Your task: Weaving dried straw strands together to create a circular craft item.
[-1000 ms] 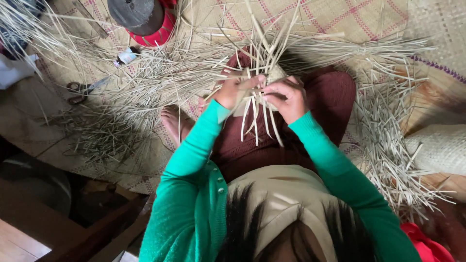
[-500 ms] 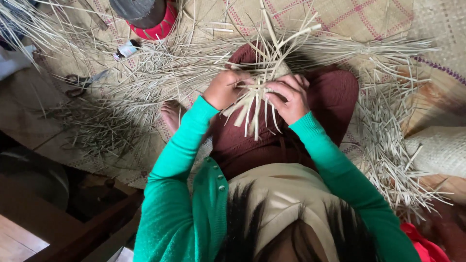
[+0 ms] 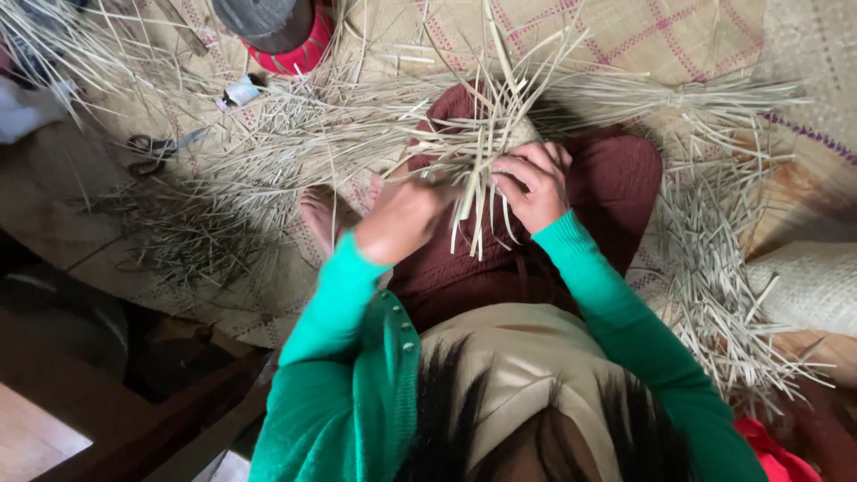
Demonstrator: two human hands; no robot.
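— Over the lap, what sits in the grip?
— Left hand [image 3: 403, 217] and right hand [image 3: 533, 183], both closed on a half-woven piece of pale straw strips [image 3: 482, 143], fingers pinching strands at its middle.
— Clenched hard or loose?
— Grasping, not released: right fingers [image 3: 522, 168] curled over the strands, left thumb side pressed into them. Hard to tell how tight.
— And where does the woven piece lie?
— Held just above the knees, over the dark red skirt [image 3: 616, 178]; loose ends fanning upward and hanging down between the two wrists.
— Around that?
— Green sleeves [image 3: 339, 303] running back from both wrists toward the camera. Bare foot [image 3: 320, 214] showing just left of the left hand.
— Farther out?
— Loose straw scattered on the woven floor mat [image 3: 678, 36], a thick heap [image 3: 714, 268] to the right, thinner clutter [image 3: 196, 232] to the left. Scissors [image 3: 156, 152] lying on the mat at far left, well apart from both hands. Small spool-like thing [image 3: 241, 89] near them, too small to make out. Dark round object on a red base [image 3: 281, 31] at the top edge. Another pale woven piece [image 3: 803, 290] at the right edge, beside the heap
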